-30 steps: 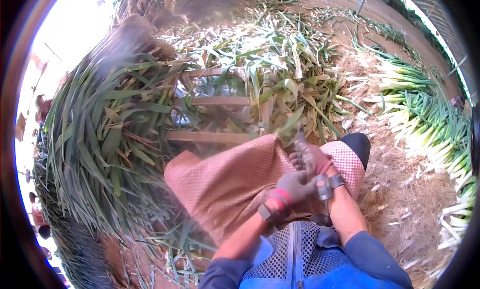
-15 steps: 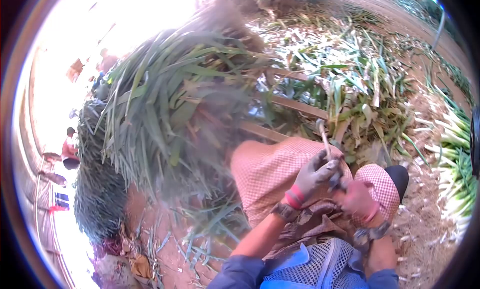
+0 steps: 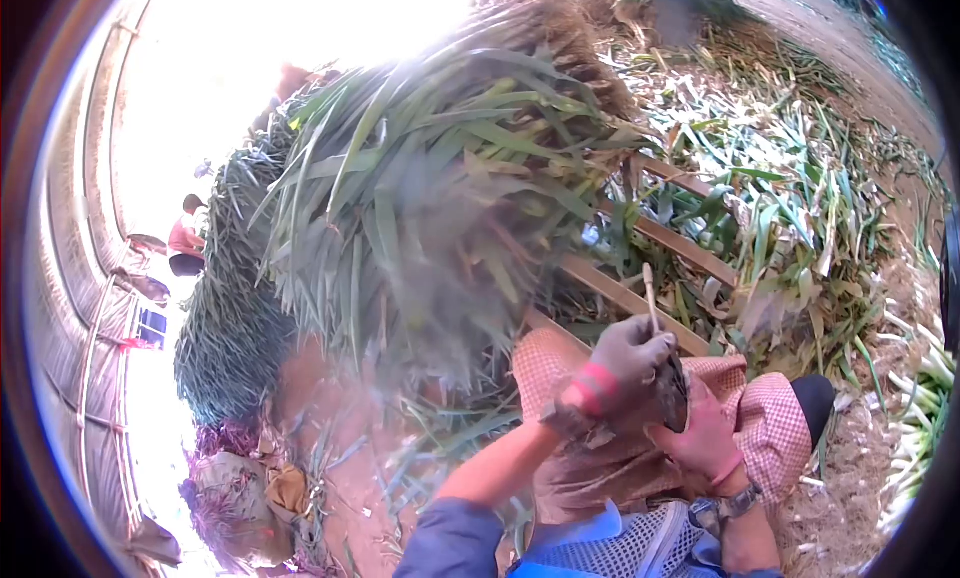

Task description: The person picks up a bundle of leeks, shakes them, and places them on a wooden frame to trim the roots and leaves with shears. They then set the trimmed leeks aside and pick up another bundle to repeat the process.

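Note:
My left hand (image 3: 630,363), in a grey glove with a pink wrist band, is closed around a thin pale stalk (image 3: 650,296) that looks like a scallion, its light end pointing up. Below those fingers, a dark narrow piece (image 3: 673,398) lies between my two hands; I cannot make out what it is. My right hand (image 3: 708,433), in a pinkish glove, is curled at that dark piece with its thumb toward the left hand. Both hands are above my lap, over a checked cloth (image 3: 775,418).
A big heap of long green scallions (image 3: 400,178) rises at the left front, beside wooden slats (image 3: 690,248). Loose leaves (image 3: 790,178) cover the ground beyond. White-stemmed scallions (image 3: 920,408) lie at the right. Another person (image 3: 187,238) is far left, near a stuffed sack (image 3: 240,508).
The view has swung left, so the heap and slats appear farther right. My right hand, blurred before, is now sharper and lower beside the left. The stalk now stands straighter in my left hand.

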